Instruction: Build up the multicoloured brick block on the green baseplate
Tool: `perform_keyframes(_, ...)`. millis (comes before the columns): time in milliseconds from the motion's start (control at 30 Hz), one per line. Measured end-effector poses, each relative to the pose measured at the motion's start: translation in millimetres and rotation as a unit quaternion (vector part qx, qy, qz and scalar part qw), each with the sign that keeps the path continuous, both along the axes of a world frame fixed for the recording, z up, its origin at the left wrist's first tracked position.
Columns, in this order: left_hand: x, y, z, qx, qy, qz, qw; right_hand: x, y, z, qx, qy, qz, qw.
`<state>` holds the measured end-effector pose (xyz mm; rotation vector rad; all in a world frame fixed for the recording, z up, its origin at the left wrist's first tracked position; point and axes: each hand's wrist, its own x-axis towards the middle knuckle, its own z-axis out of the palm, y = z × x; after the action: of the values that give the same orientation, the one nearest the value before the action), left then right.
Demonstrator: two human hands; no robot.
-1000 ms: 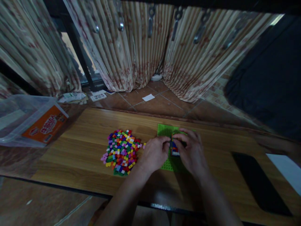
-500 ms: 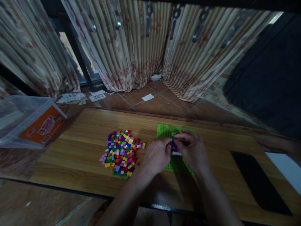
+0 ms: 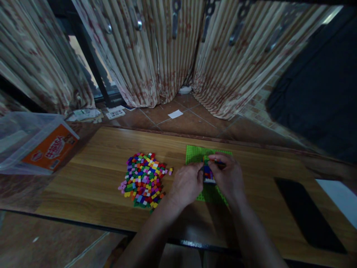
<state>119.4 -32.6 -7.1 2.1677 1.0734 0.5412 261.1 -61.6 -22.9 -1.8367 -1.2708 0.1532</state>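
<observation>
A small block of multicoloured toy bricks [image 3: 208, 175], blue, red and white showing, stands on a green studded baseplate [image 3: 193, 152]. Against its left side my left hand [image 3: 187, 184] is closed, fingers curled and the tips pressed to the bricks. From the right, my right hand [image 3: 229, 178] reaches over the block with thumb and fingers pinched near its top edge. Whatever lies between those right fingertips is too small and hidden to make out. Both hands cover much of the baseplate's middle.
Loose toy bricks [image 3: 143, 180] lie heaped on the wooden table [image 3: 92, 178], left of my hands. A black flat panel [image 3: 308, 216] and a white sheet [image 3: 337, 199] lie at the right. A clear plastic bin [image 3: 36, 123] stands far left. Patterned curtains [image 3: 167, 56] hang behind.
My right hand has shifted slightly, its fingers drawn in, so more of the block shows. My left hand stays almost where it was. The view has tipped a little.
</observation>
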Motion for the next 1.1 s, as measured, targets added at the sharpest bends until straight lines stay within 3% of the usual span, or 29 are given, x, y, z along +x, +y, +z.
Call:
perform_keyframes(667,2,-4,-2.3,0.046,0.040,-0.009,0.998,3,1,-1.1,0.020,0.002,0.009,1.000)
perform_keyframes(833,0,1,-0.9,0.027,0.025,0.014,0.999,8,0,-2.4,0.046,0.074,0.003,0.996)
perform_keyframes(933,-8,8,3.6,0.011,0.012,0.050,0.999,8,-4,6.2,0.086,0.119,-0.030,0.989)
perform_keyframes(1100,-30,24,11.3,0.003,-0.048,0.112,0.993,-5,-14,37.0,0.123,0.149,-0.048,0.980)
